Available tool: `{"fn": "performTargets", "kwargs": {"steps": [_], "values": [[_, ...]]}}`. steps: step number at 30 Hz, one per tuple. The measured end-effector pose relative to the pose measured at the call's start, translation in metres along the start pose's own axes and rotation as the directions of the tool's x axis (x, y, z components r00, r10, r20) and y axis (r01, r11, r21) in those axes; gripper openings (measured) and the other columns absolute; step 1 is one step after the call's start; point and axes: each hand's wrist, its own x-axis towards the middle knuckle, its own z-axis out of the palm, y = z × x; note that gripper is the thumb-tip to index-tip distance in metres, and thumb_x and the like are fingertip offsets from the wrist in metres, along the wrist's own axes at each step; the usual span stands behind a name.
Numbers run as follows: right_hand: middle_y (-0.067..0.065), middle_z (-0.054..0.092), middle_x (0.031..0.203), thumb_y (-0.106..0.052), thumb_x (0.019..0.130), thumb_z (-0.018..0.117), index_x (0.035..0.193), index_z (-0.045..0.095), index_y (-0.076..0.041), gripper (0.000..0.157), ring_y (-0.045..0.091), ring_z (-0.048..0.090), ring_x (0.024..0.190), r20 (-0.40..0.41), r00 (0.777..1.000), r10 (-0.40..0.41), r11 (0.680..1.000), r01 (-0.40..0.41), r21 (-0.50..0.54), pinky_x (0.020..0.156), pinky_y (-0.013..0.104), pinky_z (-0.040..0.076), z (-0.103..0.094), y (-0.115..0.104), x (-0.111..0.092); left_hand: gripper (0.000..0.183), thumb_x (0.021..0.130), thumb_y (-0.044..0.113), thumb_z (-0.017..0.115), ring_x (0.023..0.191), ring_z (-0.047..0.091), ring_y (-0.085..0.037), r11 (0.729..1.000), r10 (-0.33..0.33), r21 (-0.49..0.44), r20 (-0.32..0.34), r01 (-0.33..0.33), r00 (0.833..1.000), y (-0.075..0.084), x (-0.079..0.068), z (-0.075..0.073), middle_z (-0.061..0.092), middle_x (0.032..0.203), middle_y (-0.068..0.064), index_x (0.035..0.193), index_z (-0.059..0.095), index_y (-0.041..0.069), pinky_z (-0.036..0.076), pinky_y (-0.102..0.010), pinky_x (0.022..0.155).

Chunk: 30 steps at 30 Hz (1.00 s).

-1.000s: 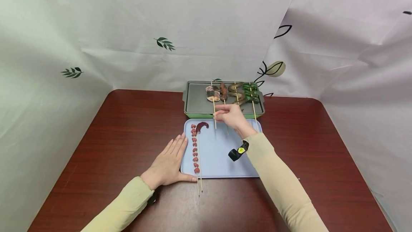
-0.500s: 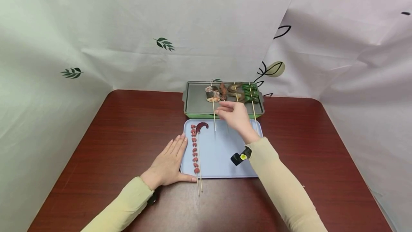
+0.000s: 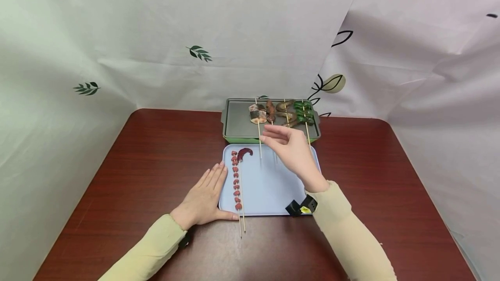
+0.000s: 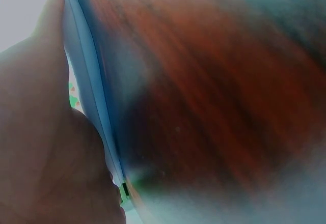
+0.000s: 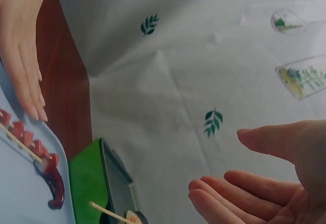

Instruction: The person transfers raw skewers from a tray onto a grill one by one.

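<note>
My left hand [image 3: 205, 196] lies with straight fingers along the left edge of the pale blue tray [image 3: 277, 190], its thumb at the near corner. Just right of it on the tray are a skewer of small red pieces [image 3: 236, 181] and a skewer with a dark red curled tentacle [image 3: 245, 153]. Thumb and fingers apart, my right hand [image 3: 294, 151] hovers over the tray's far side, holding nothing. Close to its fingertips is the stick of a fish-chunk skewer [image 3: 258, 115], which lies in the grey grill pan [image 3: 238, 118] with its stick overhanging the tray.
Beside the fish in the pan lie a brown meat skewer [image 3: 271, 111], a skewer of a brownish curled piece [image 3: 285, 107] and a green pepper skewer [image 3: 304, 112]. The pan abuts a white curtain [image 3: 242, 73] behind. Everything stands on a reddish-brown table [image 3: 164, 151].
My right hand has let go of the fish skewer's stick, spread its fingers and drawn back toward the near right. The left hand and the skewers have stayed in place.
</note>
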Motion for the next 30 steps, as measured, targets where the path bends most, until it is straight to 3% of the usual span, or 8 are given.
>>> {"fn": "performTargets", "kwargs": {"steps": [10, 16, 25, 30], "values": [[0.007, 0.073, 0.12, -0.029, 0.094, 0.076, 0.131, 0.069, -0.01, 0.042, 0.014, 0.07, 0.104, 0.069, 0.997, -0.017, 1.0, 0.015, 0.026, 0.092, 0.039, 0.055, 0.006, -0.001, -0.019, 0.134, 0.074, 0.096, 0.04, 0.153, 0.014, -0.034, 1.0, -0.005, -0.01, 0.01, 0.005, 1.0, 0.001, 0.0, 0.0, 0.016, 0.166, -0.023, 0.157, 0.025, -0.008, 0.015, -0.045, 0.122], [0.006, 0.073, 0.119, -0.03, 0.094, 0.076, 0.132, 0.069, -0.011, 0.043, 0.015, 0.071, 0.104, 0.111, 0.994, -0.003, 1.0, 0.0, 0.028, 0.091, 0.04, 0.056, 0.011, 0.003, -0.03, 0.135, 0.074, 0.097, 0.04, 0.153, 0.013, -0.034, 1.0, -0.012, -0.003, 0.027, 0.012, 1.0, 0.001, 0.0, -0.002, 0.015, 0.166, -0.023, 0.157, 0.024, -0.008, 0.014, -0.045, 0.122], [0.012, 0.072, 0.118, -0.027, 0.094, 0.076, 0.132, 0.068, -0.007, 0.044, 0.02, 0.071, 0.104, 0.185, 0.982, 0.04, 0.997, -0.052, 0.057, 0.093, 0.043, 0.055, 0.024, 0.028, -0.044, 0.133, 0.074, 0.093, 0.051, 0.152, 0.017, -0.038, 1.0, -0.004, -0.017, 0.021, 0.004, 1.0, 0.002, 0.0, -0.006, 0.019, 0.164, -0.025, 0.156, 0.028, -0.009, 0.016, -0.047, 0.122], [0.012, 0.073, 0.115, -0.024, 0.095, 0.074, 0.13, 0.067, 0.001, 0.044, 0.022, 0.071, 0.104, 0.239, 0.968, 0.081, 0.993, -0.098, 0.06, 0.091, 0.04, 0.056, 0.035, 0.045, -0.052, 0.133, 0.074, 0.093, 0.049, 0.152, 0.017, -0.037, 1.0, -0.004, -0.001, 0.02, 0.004, 1.0, 0.002, 0.001, -0.004, 0.019, 0.165, -0.024, 0.156, 0.027, -0.009, 0.017, -0.046, 0.122]]}}
